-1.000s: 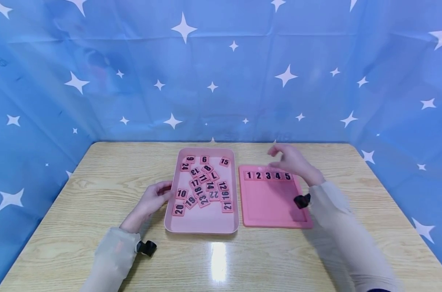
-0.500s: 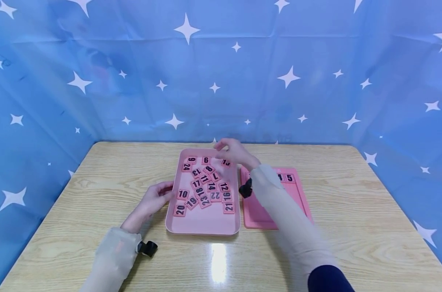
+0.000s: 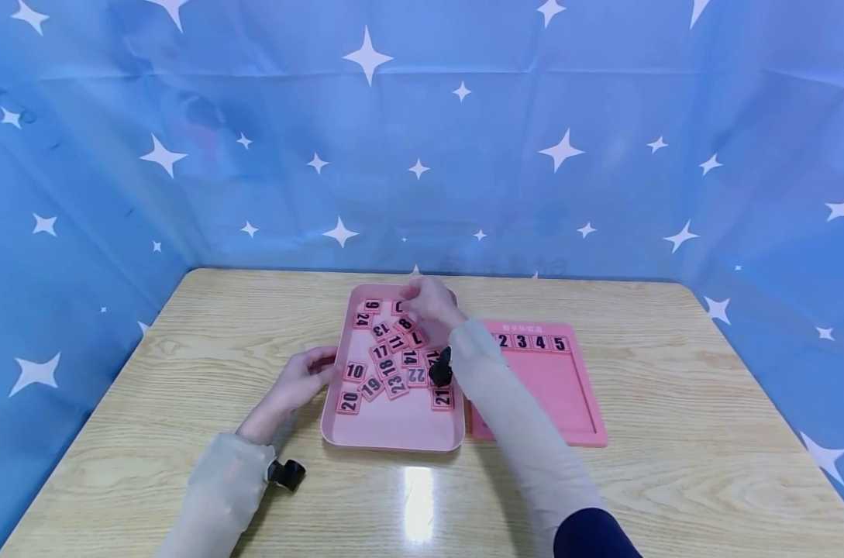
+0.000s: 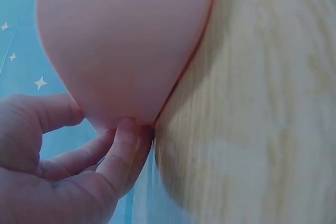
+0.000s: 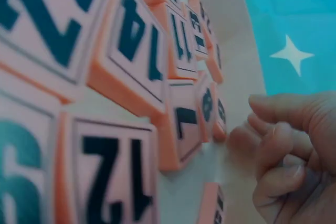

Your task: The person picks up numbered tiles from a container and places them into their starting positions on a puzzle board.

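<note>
In the head view, my left hand (image 3: 296, 385) is at the left side of a pale pink tray (image 3: 394, 430). The left wrist view has its thumb and curled fingers holding the tray's edge (image 4: 126, 51). My right hand (image 3: 432, 301) hovers over the tray's far right part, beside the number 6 tile (image 3: 399, 308), whose digit is partly covered. Its fingers are loosely bent with nothing visible between them in the right wrist view. Nearby lie the 8 tile (image 3: 404, 323) and 7 tile (image 5: 181, 121). Several other pink number tiles lie loose at varied angles.
Right of the tray lies a deeper pink frame board (image 3: 554, 395); tiles such as 4 (image 3: 540, 343) and 5 (image 3: 559, 344) line its top row, partly behind my right forearm. Both stand on a wooden table (image 3: 707, 411) before a blue star-patterned curtain (image 3: 463, 155).
My right hand has moved left from above the board to over the tray's far end, near the 6 tile. The left hand has stayed at the tray's side.
</note>
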Available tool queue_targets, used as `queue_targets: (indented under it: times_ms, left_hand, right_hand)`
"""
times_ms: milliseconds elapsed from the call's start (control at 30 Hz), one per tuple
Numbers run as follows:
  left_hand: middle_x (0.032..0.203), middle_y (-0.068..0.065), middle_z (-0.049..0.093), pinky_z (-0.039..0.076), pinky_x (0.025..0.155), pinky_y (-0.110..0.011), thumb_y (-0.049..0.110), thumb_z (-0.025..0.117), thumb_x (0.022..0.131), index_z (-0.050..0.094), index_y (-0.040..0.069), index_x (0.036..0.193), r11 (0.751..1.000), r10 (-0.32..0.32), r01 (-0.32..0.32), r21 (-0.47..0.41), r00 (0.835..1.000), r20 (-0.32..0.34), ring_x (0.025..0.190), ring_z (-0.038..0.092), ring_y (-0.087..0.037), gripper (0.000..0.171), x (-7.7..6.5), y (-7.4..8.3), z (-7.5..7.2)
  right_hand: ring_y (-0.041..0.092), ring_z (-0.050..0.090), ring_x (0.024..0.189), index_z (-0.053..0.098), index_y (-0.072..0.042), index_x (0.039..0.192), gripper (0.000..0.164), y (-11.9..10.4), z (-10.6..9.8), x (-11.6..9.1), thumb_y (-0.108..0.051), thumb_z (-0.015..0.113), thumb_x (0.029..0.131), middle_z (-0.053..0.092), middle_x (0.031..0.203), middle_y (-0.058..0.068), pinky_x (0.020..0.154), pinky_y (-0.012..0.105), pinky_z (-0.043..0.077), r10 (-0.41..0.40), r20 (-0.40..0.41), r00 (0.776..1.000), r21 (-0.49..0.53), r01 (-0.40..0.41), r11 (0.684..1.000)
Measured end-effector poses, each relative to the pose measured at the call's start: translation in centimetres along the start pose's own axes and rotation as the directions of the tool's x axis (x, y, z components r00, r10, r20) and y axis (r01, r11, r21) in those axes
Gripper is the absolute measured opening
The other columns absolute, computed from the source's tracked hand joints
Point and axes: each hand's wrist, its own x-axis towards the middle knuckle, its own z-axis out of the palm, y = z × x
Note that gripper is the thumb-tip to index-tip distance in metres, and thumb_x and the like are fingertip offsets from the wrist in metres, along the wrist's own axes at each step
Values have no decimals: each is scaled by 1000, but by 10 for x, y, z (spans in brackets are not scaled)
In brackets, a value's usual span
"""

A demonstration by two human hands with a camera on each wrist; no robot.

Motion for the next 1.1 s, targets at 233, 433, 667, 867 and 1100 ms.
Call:
queue_targets:
  times_ms: [233, 433, 667, 867, 1100]
  left_hand:
    - [118, -33, 54, 50, 81, -22, -4, 54, 88, 47, -17, 125, 1000, 17, -17, -3, 1000, 6, 103, 57, -37, 39, -1, 0, 0]
    - [119, -32, 55, 49, 79, -18, -4, 53, 88, 48, -16, 125, 1000, 16, -16, 0, 1000, 5, 103, 57, -36, 39, 0, -2, -1]
    - [118, -31, 55, 49, 78, -19, -4, 53, 89, 47, -17, 125, 1000, 14, -14, 10, 1000, 7, 102, 57, -34, 39, 0, -3, -1]
    - [120, -31, 54, 49, 82, -23, -2, 53, 90, 46, -15, 127, 1000, -5, 5, 13, 1000, 4, 105, 56, -35, 40, -1, -1, -1]
    - [119, -31, 54, 50, 83, -25, -3, 54, 89, 47, -16, 126, 1000, 7, -7, 8, 1000, 6, 104, 57, -36, 40, 0, -1, -1]
  right_hand:
    - [18, 57, 93, 66, -12, 112, 29, 2, 10, -5, -2, 65, 85, 62, 107, 2, 74, 31, 52, 66, -9, 998, 166, -64, 984]
    - [17, 58, 78, 70, -5, 99, 18, 6, 15, -1, -1, 67, 82, 66, 94, 6, 65, 27, 50, -114, -19, 993, -16, 114, 993]
    - [14, 50, 60, 66, -6, 82, 6, 2, 20, 0, -9, 71, 81, 59, 69, 3, 55, 24, 43, -139, -47, 989, -165, 129, 978]
    - [12, 40, 47, 52, -11, 61, 27, -3, 24, -1, -12, 70, 81, 39, 52, -2, 45, 24, 35, -42, -103, 994, -195, 21, 981]
    - [13, 34, 42, 44, -11, 56, 34, -3, 25, 2, -10, 70, 78, 31, 49, -1, 42, 25, 33, 17, -114, 993, -184, -38, 982]
